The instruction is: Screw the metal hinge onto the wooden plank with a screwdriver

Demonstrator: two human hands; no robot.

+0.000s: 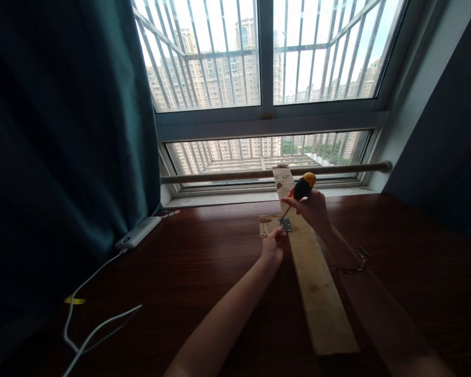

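A long pale wooden plank (pixel 317 283) lies on the dark wooden table (pixel 204 262), running away from me toward the window. A small metal hinge (pixel 286 224) sits at the plank's left edge, joining a small wood piece (pixel 267 224). My right hand (pixel 312 208) grips a screwdriver (pixel 301 189) with a black and yellow handle, its tip down on the hinge. My left hand (pixel 272 247) is closed beside the hinge, fingertips pinching at its edge and resting on the small wood piece.
A white power bank (pixel 138 232) with a white cable (pixel 90 319) lies at the table's left, by a dark teal curtain (pixel 63 131). A wooden rod (pixel 267 172) runs along the barred window (pixel 259 78). A bracelet (pixel 355 264) circles my right wrist.
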